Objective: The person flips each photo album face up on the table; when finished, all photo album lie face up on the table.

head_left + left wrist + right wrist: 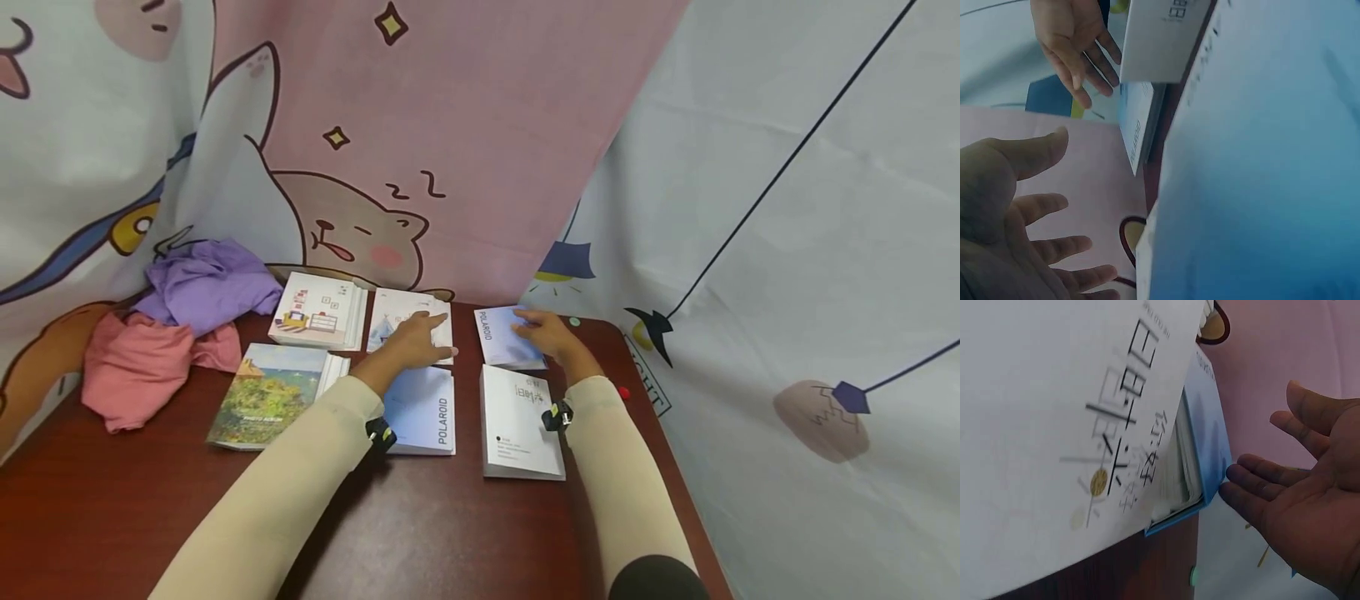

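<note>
My left hand (408,343) is above a white album with a tent drawing (384,322), its fingers spread. Just in front of that album lies a blue Polaroid album (423,408). At the back right, my right hand (549,335) reaches over another blue Polaroid album (495,333). In the right wrist view, the fingertips (1230,490) are extended beside that album's edge; whether they touch it I cannot tell. A white album with dark lettering (520,433) lies below the right wrist. Neither hand holds anything.
A white album with a furniture drawing (311,308) and an album with a painted landscape cover (270,392) lie to the left. Purple cloth (210,283) and pink cloth (142,367) are heaped at the far left. A printed curtain (480,167) hangs behind the brown table (442,533).
</note>
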### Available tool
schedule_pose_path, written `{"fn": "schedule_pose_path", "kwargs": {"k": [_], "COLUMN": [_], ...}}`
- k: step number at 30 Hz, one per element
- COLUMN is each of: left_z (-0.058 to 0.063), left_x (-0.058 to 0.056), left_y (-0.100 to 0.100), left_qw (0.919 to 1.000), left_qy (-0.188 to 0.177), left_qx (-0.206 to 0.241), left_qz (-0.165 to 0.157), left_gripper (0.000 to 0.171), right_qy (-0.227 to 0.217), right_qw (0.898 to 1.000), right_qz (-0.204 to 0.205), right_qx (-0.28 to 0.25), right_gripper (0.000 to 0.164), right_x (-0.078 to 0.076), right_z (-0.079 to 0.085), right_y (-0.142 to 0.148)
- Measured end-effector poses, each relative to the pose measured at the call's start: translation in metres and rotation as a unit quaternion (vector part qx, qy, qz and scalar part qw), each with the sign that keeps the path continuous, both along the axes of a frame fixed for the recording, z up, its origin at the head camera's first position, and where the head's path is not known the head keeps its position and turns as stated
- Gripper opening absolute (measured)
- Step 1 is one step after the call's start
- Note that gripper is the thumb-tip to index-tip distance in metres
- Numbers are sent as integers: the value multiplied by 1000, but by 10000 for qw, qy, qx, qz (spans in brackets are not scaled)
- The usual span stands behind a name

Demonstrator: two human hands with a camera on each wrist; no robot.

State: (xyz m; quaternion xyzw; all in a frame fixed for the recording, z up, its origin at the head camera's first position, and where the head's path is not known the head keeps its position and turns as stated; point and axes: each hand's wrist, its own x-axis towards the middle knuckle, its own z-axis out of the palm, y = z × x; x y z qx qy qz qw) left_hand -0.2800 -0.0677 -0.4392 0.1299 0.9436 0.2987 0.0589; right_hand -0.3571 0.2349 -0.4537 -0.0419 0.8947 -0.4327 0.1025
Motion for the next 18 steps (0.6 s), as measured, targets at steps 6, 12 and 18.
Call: {"fn": "schedule_pose_path", "kwargs": {"k": [6, 12, 18], "left_z": [6, -4, -13], "left_x": [-3, -9, -11], "left_y": [26, 50, 65], "left_qw": [9992, 9964, 9938], "left_qy": [-170, -383, -446], "left_qx": [71, 180, 268], "left_qz": [-364, -739, -985], "left_gripper": [81, 79, 80], "right_qy": [-84, -430, -652], "right_qw": [9997, 9980, 9964], "right_qz": [-38, -133, -250], "right_qx": [207, 445, 473], "right_gripper": [55, 59, 60], "right_x": [-1, 1, 1], "right_z": [-3, -4, -7], "right_y": [10, 17, 21]}}
